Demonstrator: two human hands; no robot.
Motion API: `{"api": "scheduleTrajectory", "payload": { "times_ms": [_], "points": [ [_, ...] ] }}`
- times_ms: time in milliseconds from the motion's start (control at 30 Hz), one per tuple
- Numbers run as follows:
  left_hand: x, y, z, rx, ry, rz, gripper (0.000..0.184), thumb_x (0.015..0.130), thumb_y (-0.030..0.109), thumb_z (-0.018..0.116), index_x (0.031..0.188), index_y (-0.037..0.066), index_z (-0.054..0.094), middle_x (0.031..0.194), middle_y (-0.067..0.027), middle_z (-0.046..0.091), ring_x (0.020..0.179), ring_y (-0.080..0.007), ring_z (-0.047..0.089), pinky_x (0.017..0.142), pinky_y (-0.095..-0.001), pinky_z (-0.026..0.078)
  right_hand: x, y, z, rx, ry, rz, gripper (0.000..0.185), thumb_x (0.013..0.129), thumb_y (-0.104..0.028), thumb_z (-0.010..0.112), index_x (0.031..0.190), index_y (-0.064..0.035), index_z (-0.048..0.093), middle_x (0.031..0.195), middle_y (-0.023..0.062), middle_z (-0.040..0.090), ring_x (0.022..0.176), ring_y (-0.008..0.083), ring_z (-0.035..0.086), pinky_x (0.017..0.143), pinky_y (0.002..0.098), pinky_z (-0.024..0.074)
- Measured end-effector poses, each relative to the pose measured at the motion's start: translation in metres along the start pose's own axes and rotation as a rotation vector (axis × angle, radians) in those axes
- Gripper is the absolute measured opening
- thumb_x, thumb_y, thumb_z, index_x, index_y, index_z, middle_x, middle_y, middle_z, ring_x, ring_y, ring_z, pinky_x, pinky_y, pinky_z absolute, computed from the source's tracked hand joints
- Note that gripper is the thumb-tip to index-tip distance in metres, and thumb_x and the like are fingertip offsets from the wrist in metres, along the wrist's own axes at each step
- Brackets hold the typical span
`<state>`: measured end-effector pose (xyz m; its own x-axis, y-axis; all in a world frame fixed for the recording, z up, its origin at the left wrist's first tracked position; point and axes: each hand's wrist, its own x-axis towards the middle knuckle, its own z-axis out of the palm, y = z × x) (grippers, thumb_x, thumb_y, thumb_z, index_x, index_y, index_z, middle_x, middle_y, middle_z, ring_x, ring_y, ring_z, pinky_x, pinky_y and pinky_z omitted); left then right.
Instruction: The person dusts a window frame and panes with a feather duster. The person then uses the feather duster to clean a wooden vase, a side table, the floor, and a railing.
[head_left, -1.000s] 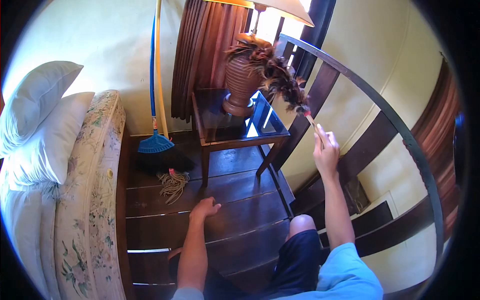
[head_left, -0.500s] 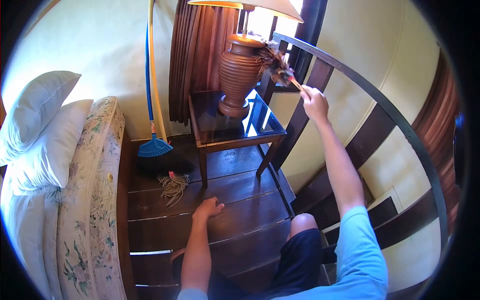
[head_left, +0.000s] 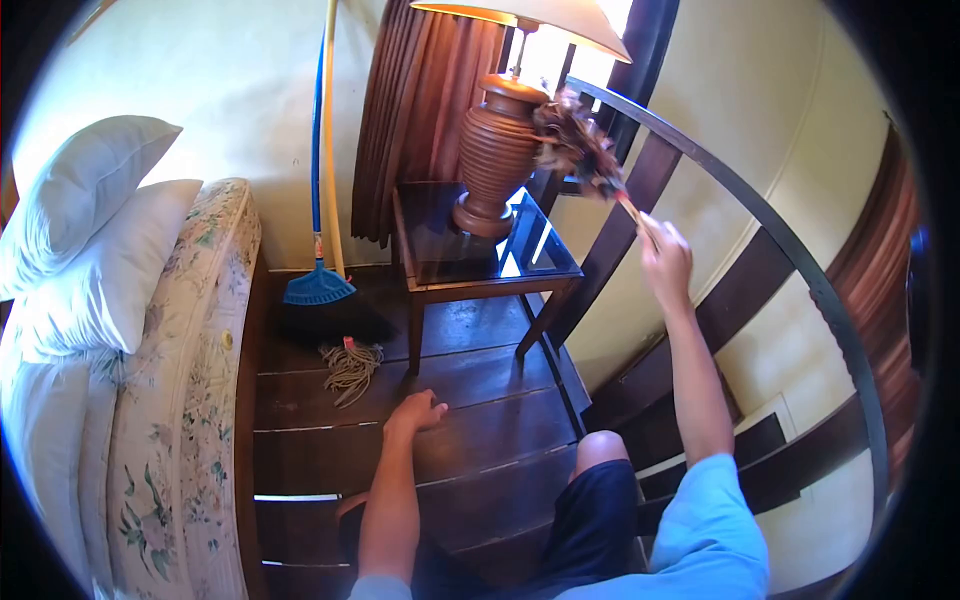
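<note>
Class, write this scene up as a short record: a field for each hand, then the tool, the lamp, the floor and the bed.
Right hand: the right hand grips the duster by its handle
Left hand: the left hand is held low, nothing seen in it
Tool: feathers overlap the lamp's side in view; contact unclear
Lamp: the lamp stands on the glass-topped table
Floor: blue broom upright by the wall, pale strands beside it
Bed: two pillows on the floral mattress

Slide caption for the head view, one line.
Right hand holds a feather duster at the lamp on a side table; left hand held low.
</note>
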<state>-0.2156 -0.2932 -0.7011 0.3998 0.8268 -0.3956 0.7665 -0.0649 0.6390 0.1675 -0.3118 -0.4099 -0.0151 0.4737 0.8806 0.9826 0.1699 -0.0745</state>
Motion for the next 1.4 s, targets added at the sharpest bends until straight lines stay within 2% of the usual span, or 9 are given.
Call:
{"api": "scheduleTrajectory", "payload": {
  "times_ms": [500,633,733,967,1133,1300,1333,1367,1400],
  "points": [
    [-0.014,-0.007,-0.012,-0.030,0.035,-0.029,0.050,0.094,0.039,0.062,0.129,0.003,0.060,0.131,-0.0233,0.062,0.124,-0.0368,0.058,0.105,-0.0446,0.046,0.011,-0.111,0.067,0.151,-0.015,-0.035,0.024,0.091,-0.007,0.060,0.113,-0.0064,0.070,0.081,0.0199,0.065,0.077,0.0408,0.067,0.067,0.0451,0.0530],
    [-0.019,-0.003,-0.012,-0.035,0.056,-0.001,0.050,0.094,0.040,0.062,0.127,0.003,0.061,0.127,-0.0229,0.064,0.123,-0.0369,0.060,0.104,-0.0444,0.046,0.054,-0.158,0.125,1.093,-0.422,0.842,0.016,0.095,-0.005,0.048,0.084,-0.0028,0.060,0.065,0.0092,0.055,0.054,0.0212,0.057,0.049,0.0395,0.0468],
    [-0.019,-0.006,-0.011,-0.041,0.047,0.002,0.050,0.094,0.043,0.061,0.127,0.005,0.061,0.127,-0.0209,0.065,0.122,-0.0353,0.060,0.103,-0.0434,0.047,0.078,-0.198,0.147,1.507,-0.212,1.142,0.015,0.096,-0.007,0.043,0.082,-0.0077,0.047,0.064,0.0027,0.044,0.046,0.0132,0.039,0.044,0.0328,0.0382],
    [-0.018,-0.009,-0.007,-0.050,0.050,0.018,0.049,0.093,0.044,0.062,0.125,0.007,0.063,0.127,-0.0197,0.065,0.121,-0.0342,0.061,0.102,-0.0423,0.047,0.132,-0.248,0.190,2.245,0.297,1.256,0.012,0.087,0.001,0.040,0.079,-0.0069,0.042,0.061,0.0027,0.038,0.046,0.0142,0.036,0.053,0.0361,0.0438],
    [-0.019,-0.014,-0.009,-0.074,0.014,0.026,0.050,0.095,0.042,0.061,0.127,0.004,0.061,0.130,-0.0220,0.063,0.123,-0.0359,0.059,0.103,-0.0442,0.047,0.074,-0.259,0.159,2.376,0.176,1.150,0.019,0.097,-0.006,0.047,0.078,-0.0081,0.046,0.062,0.0005,0.038,0.048,0.0126,0.036,0.052,0.0324,0.0408],
    [-0.021,-0.018,-0.017,-0.095,0.081,0.008,0.050,0.095,0.042,0.061,0.128,0.004,0.060,0.131,-0.0228,0.062,0.125,-0.0361,0.058,0.104,-0.0447,0.046,-0.018,-0.208,0.103,1.528,-0.195,1.059,0.012,0.103,-0.018,0.051,0.101,-0.0085,0.058,0.065,-0.0035,0.041,0.048,0.0058,0.036,0.040,0.0247,0.0298],
    [-0.023,-0.017,-0.019,-0.097,0.084,0.001,0.051,0.095,0.042,0.061,0.128,0.004,0.060,0.131,-0.0229,0.062,0.125,-0.0362,0.058,0.104,-0.0449,0.046,-0.033,-0.183,0.109,1.128,-0.216,0.968,0.020,0.102,-0.019,0.053,0.110,-0.0041,0.063,0.068,0.0051,0.057,0.050,0.0156,0.051,0.045,0.0332,0.0426],
    [-0.024,-0.017,-0.018,-0.098,0.084,-0.007,0.051,0.095,0.042,0.061,0.128,0.004,0.060,0.131,-0.0230,0.062,0.125,-0.0364,0.058,0.104,-0.0451,0.046,-0.053,-0.136,0.134,0.523,-0.092,0.463,0.024,0.100,-0.018,0.055,0.113,-0.0024,0.068,0.083,0.0184,0.070,0.066,0.0316,0.068,0.061,0.0420,0.0527],
    [-0.022,-0.018,-0.016,-0.086,0.079,0.003,0.051,0.095,0.042,0.061,0.128,0.004,0.060,0.131,-0.0230,0.061,0.125,-0.0365,0.058,0.104,-0.0452,0.046,-0.055,-0.133,0.114,0.391,-0.113,0.471,0.023,0.097,-0.018,0.058,0.110,-0.0017,0.070,0.096,0.0249,0.070,0.086,0.0405,0.071,0.076,0.0443,0.0538]
  ]
}}
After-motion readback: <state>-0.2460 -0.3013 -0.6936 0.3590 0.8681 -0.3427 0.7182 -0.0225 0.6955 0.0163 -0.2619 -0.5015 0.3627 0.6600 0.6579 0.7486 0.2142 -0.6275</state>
